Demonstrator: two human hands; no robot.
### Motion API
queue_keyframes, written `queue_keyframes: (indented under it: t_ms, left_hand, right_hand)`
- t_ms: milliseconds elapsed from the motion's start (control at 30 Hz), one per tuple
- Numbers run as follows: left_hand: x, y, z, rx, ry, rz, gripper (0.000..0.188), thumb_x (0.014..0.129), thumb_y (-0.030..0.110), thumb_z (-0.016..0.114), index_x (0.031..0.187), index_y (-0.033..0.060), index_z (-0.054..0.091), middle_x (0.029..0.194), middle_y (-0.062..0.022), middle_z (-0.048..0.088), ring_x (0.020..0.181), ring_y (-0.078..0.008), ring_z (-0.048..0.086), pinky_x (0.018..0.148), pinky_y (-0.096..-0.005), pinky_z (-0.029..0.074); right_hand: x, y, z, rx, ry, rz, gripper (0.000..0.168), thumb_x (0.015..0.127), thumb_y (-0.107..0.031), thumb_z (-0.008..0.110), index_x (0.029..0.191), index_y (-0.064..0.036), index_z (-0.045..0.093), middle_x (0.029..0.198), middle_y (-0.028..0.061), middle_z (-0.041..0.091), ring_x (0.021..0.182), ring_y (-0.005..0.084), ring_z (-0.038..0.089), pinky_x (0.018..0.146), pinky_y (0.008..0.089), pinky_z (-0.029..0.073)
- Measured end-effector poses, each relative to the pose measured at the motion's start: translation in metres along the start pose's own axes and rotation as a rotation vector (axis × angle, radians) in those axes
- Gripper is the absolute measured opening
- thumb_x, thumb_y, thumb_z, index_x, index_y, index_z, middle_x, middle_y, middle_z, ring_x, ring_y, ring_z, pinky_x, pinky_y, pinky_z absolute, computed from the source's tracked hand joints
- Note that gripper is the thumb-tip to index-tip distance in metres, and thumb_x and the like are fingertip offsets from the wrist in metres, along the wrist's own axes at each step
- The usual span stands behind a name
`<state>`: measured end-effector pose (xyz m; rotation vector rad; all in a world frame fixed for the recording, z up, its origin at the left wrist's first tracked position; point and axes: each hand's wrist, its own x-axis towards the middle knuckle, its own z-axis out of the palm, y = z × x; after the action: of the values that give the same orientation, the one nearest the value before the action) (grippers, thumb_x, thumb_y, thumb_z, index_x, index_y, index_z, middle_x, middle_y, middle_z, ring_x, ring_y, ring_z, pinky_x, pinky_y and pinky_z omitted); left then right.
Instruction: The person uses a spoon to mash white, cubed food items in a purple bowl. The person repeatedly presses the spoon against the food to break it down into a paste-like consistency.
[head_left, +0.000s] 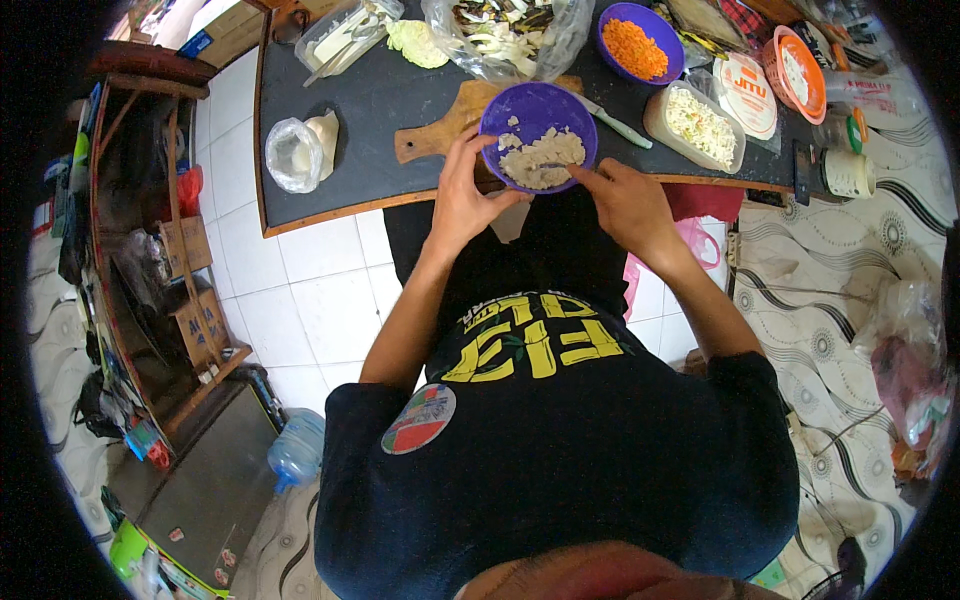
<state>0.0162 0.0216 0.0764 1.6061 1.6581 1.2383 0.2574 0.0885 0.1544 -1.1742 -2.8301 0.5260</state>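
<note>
A purple plastic bowl (493, 112) stands at the table's front edge, over a wooden cutting board (427, 139). Inside it lies a pale, lumpy, crumbly mash (529, 159). My left hand (469, 187) grips the bowl's left rim, with the thumb along the near side. At the right rim, my right hand (630, 206) holds a metal utensil, likely a spoon (553, 165), whose end is in the mash. Most of its handle is hidden by my fingers. A knife with a pale green handle (626, 129) rests on the table just right of the bowl.
Behind the bowl sits a plastic bag of chopped vegetables (502, 45). To the right are a purple bowl of diced carrot (637, 49), a tub of shredded cabbage (697, 124) and an orange basket (799, 75). A plastic bag (294, 156) and a container (345, 34) stand left.
</note>
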Motion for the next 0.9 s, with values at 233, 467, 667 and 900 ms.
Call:
queue_keyframes:
  t_ms: [233,467,667,900]
  left_hand:
    - [0.0,-0.001,0.004,-0.038,-0.039,-0.018,0.098,0.054,0.022,0.1,0.135,0.0043,0.048,0.135,-0.0195,0.054,0.127,-0.0362,0.055,0.106,-0.0439,0.046]
    - [-0.001,0.002,0.016,0.016,0.03,-0.047,0.097,0.054,0.025,0.101,0.133,0.002,0.049,0.13,-0.02,0.058,0.122,-0.0363,0.058,0.105,-0.0436,0.047]
    - [-0.005,0.002,0.016,-0.055,0.03,-0.073,0.093,0.055,0.025,0.101,0.13,0.0037,0.05,0.142,-0.0245,0.049,0.133,-0.0404,0.052,0.108,-0.0463,0.045]
    - [-0.003,-0.002,0.016,-0.029,0.016,-0.055,0.092,0.055,0.028,0.1,0.13,0.0029,0.051,0.147,-0.0255,0.045,0.135,-0.0433,0.048,0.109,-0.0483,0.044]
  right_hand:
    - [0.035,0.023,-0.029,0.092,-0.046,-0.063,0.026,0.088,-0.012,0.06,0.107,-0.014,0.077,0.096,0.0174,0.075,0.088,0.0381,0.072,0.077,0.0494,0.058]
    - [0.082,0.015,-0.03,-0.028,-0.564,-0.072,0.022,0.088,-0.014,0.064,0.104,-0.014,0.078,0.104,0.0156,0.073,0.104,0.0353,0.067,0.09,0.0452,0.054]
    - [0.097,0.022,-0.045,0.01,-0.673,-0.167,0.023,0.089,-0.018,0.066,0.11,-0.013,0.074,0.106,0.0161,0.072,0.107,0.0353,0.066,0.092,0.0456,0.053]
    - [0.077,0.007,-0.038,-0.12,-0.59,-0.082,0.028,0.089,-0.009,0.06,0.116,-0.009,0.065,0.106,0.0185,0.071,0.108,0.0376,0.066,0.093,0.0481,0.051]
